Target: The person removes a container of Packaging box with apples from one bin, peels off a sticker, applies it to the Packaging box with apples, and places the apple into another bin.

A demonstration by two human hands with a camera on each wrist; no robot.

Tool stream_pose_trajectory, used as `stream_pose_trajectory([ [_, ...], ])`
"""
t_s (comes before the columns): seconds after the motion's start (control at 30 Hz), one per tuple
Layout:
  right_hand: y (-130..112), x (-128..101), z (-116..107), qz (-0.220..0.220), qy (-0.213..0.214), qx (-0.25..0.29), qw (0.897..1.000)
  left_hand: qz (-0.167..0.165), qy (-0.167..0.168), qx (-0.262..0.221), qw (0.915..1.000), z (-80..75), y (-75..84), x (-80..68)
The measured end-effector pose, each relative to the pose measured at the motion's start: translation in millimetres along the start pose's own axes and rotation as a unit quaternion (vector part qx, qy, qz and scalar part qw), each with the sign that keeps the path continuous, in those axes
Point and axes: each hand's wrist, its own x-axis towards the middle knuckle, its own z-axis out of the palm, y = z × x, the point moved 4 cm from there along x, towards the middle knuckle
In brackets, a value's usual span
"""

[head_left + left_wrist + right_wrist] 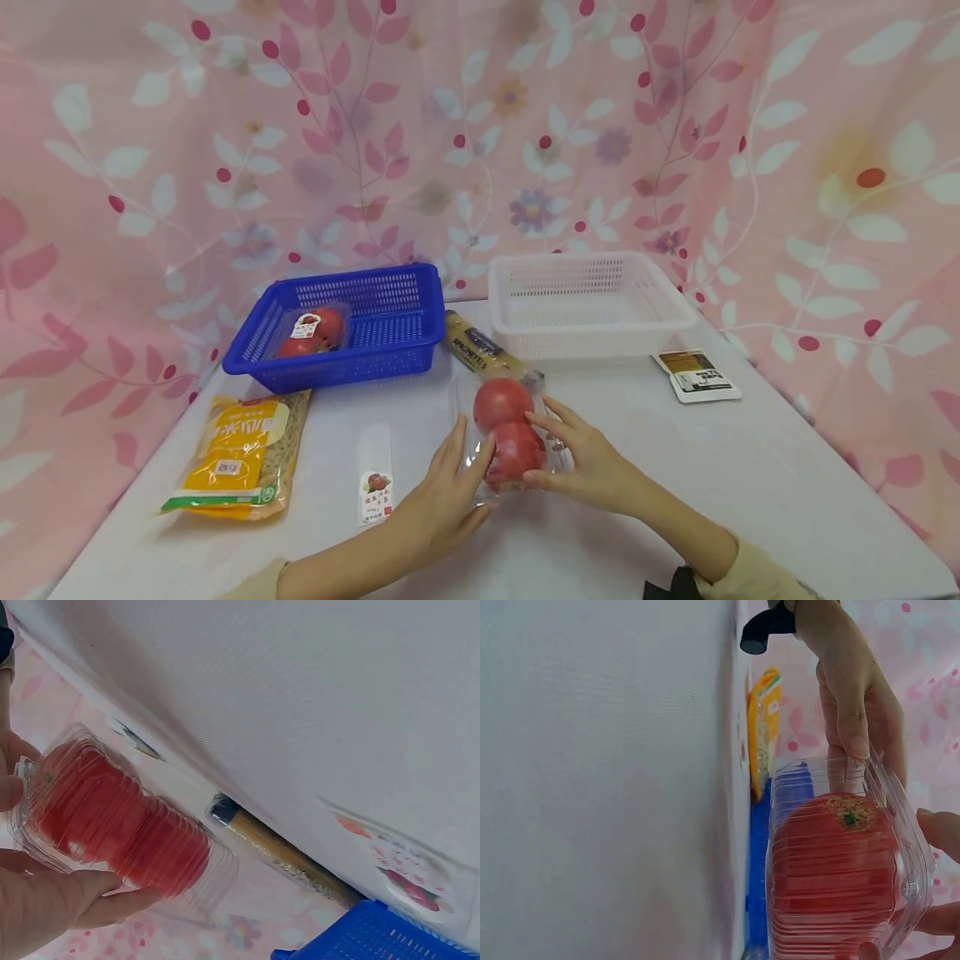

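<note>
Your left hand (442, 500) and right hand (588, 458) hold the clear plastic clamshell of two red tomatoes (508, 437) between them at the middle of the white table (750, 467). The left fingers lie nearly straight against its left wall, while the right thumb and fingers curl round its right side. The pack's long axis runs away from you, one tomato behind the other, its far end touching the brown-and-navy spaghetti packet (480, 350), which lies slanted toward the gap between the two baskets.

The blue plastic mesh basket (390, 333) stands far left, holding another tomato clamshell (311, 331). The white plastic mesh basket (592, 304) stands far right. A narrow white label strip (375, 475) lies just left of your left hand, and beyond it the yellow bag of grain (240, 454) nears the left table edge. A small dark-and-white card (696, 375) lies right. Bare tabletop spreads right of your right forearm.
</note>
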Motion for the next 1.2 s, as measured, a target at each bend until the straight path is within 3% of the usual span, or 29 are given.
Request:
stream_pose_trajectory([
  [0.33,7,-7,19,-0.006,-0.023,0.008,1.0,0.021,-0.017,-0.025,0.9993,6.5,-7.0,-16.4],
  [0.63,13,-7,23,-0.005,-0.03,0.01,1.0,0.022,-0.02,-0.002,0.9996,7.7,-9.7,-16.5],
  [0.8,14,-7,23,0.002,-0.039,0.016,0.999,-0.002,-0.085,0.013,0.9963,7.1,-12.3,-16.6],
  [0.97,13,-7,23,0.009,-0.041,0.017,0.999,-0.031,-0.169,0.021,0.9848,2.8,-18.5,-17.7],
  [1.1,13,-5,23,0.021,-0.05,0.023,0.998,-0.038,-0.205,0.014,0.9779,-1.6,-23.1,-19.1],
  [1.2,13,-5,21,0.019,-0.05,0.016,0.998,-0.049,-0.211,0.011,0.9763,-7.0,-29.2,-22.2],
])
